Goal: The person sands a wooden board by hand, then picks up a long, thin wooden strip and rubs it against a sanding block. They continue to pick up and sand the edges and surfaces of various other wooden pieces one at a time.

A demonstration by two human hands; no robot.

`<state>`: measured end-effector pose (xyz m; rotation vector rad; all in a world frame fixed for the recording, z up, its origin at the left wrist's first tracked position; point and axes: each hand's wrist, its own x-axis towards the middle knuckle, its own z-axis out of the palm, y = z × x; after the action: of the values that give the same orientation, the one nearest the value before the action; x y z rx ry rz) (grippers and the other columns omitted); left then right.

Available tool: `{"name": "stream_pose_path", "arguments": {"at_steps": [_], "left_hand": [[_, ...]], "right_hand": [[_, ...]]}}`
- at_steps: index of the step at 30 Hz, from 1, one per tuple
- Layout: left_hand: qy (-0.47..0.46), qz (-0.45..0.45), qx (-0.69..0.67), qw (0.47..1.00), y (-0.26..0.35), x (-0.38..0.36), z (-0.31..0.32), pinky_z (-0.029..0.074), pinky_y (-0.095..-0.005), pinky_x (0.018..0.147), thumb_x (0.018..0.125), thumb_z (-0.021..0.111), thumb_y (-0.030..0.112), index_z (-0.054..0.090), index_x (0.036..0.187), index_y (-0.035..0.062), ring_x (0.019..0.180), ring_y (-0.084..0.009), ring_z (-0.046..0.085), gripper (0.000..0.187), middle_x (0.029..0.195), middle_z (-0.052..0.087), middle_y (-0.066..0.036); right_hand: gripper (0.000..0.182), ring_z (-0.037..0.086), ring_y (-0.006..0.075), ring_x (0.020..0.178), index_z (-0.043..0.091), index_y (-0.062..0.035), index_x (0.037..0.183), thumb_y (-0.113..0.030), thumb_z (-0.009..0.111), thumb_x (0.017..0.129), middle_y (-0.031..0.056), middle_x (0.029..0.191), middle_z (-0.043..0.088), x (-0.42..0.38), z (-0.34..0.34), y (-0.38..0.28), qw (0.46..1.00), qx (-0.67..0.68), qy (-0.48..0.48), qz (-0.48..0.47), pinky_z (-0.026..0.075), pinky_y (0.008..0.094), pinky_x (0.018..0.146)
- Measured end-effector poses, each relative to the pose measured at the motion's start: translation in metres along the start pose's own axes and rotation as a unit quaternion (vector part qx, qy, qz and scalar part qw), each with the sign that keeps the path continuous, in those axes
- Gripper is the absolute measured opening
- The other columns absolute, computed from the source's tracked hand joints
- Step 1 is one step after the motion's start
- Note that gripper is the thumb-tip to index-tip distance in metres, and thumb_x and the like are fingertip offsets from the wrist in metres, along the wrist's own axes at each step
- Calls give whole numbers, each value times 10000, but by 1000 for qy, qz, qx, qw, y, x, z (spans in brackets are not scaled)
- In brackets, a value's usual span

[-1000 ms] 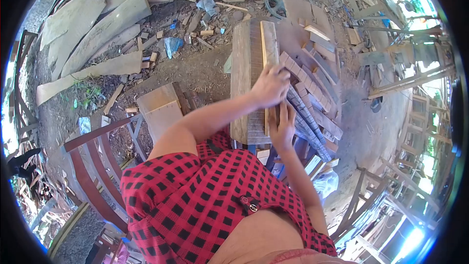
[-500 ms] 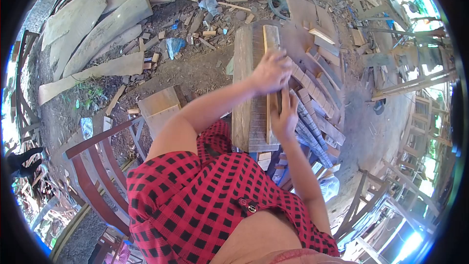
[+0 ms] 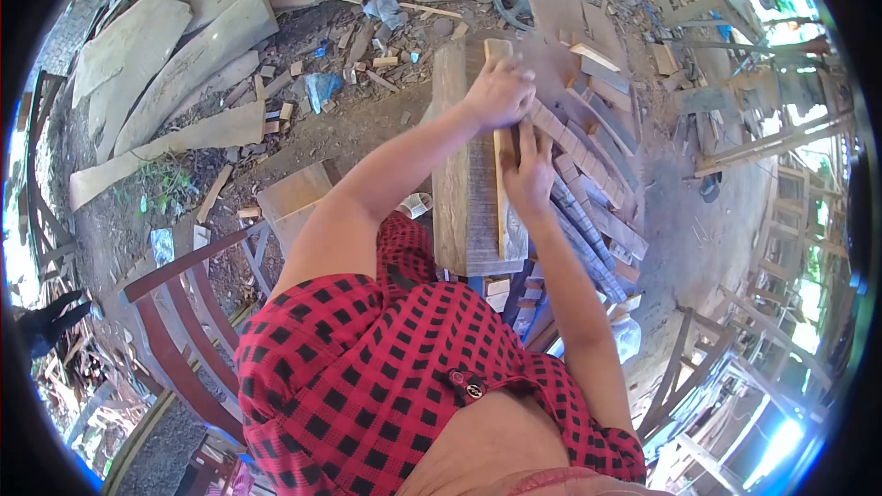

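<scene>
A long, narrow wooden strip (image 3: 503,211) lies lengthwise on a thick, weathered wooden beam (image 3: 452,165), near its right edge. My left hand (image 3: 502,92) is closed in a fist over the far part of the strip. Whatever sits under its fingers is hidden. Just nearer to me, my right hand (image 3: 530,174) rests against the strip with its fingers stretched forward, the tips close to the left fist. A dark gap shows beside those fingers.
Several curved, cut wooden pieces (image 3: 588,161) are stacked right of the beam. A slatted red-brown chair back (image 3: 188,312) stands at left. Large boards (image 3: 197,69) and wood scraps lie on the dirt ground. A wheel (image 3: 516,2) is beyond the beam.
Both hands have moved forward along the strip, away from my body. The left fist is nearer the strip's far end. The view has shifted slightly.
</scene>
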<state>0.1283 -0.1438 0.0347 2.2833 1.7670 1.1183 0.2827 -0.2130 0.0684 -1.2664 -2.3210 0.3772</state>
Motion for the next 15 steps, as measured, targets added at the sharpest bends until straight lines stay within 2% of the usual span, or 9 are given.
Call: {"name": "stream_pose_path", "arguments": {"at_steps": [2,4,8,9,11,12,15], "left_hand": [[54,16,-27,998,38,-32,2,336,-517,1021,848,566,212,656,861,88,1236,-327,451,154,1129,608,-47],[-26,5,-41,999,82,-63,-22,328,-535,1036,846,598,194,643,922,80,1250,-342,428,145,1170,579,-80],[-28,22,-96,995,137,-113,-22,317,-558,1024,833,614,189,652,953,78,1248,-347,428,169,1191,567,-87],[-32,15,-110,993,142,-118,-20,310,-569,1021,833,614,203,652,956,77,1259,-345,424,180,1212,560,-84],[-64,21,-101,993,147,-115,-23,310,-562,1025,834,619,207,658,956,86,1260,-339,423,176,1205,571,-83],[-75,34,-102,991,144,-109,-24,312,-548,1032,825,629,193,666,969,87,1241,-337,437,182,1192,582,-85],[-87,72,-88,990,121,-86,-22,322,-508,1044,808,649,183,684,987,100,1214,-330,463,201,1185,601,-84]], "right_hand": [[572,547,458,1027,456,-22,1355,-101,638,819,276,1202,480,-51,-13,1,1000,6,-10,-2,495,487,826],[586,529,467,1058,453,-32,1357,-106,637,806,296,1236,452,-101,-28,0,999,13,-30,11,486,496,859],[594,533,463,1062,462,-32,1353,-94,639,790,293,1263,449,-174,-51,-12,998,17,-26,50,483,492,878],[594,533,463,1062,462,-32,1353,-94,639,790,293,1263,449,-178,-54,-13,997,6,-2,74,483,492,878],[603,559,447,1063,484,-7,1322,-65,681,755,258,1228,486,-184,-61,-16,999,9,-2,48,508,453,845],[603,559,447,1063,484,-7,1322,-65,681,755,258,1228,486,-183,-62,-17,997,-3,22,76,508,453,845],[663,556,427,1071,486,-45,1333,-56,696,705,238,1213,491,-157,-58,-14,996,43,1,81,503,456,863]]}}
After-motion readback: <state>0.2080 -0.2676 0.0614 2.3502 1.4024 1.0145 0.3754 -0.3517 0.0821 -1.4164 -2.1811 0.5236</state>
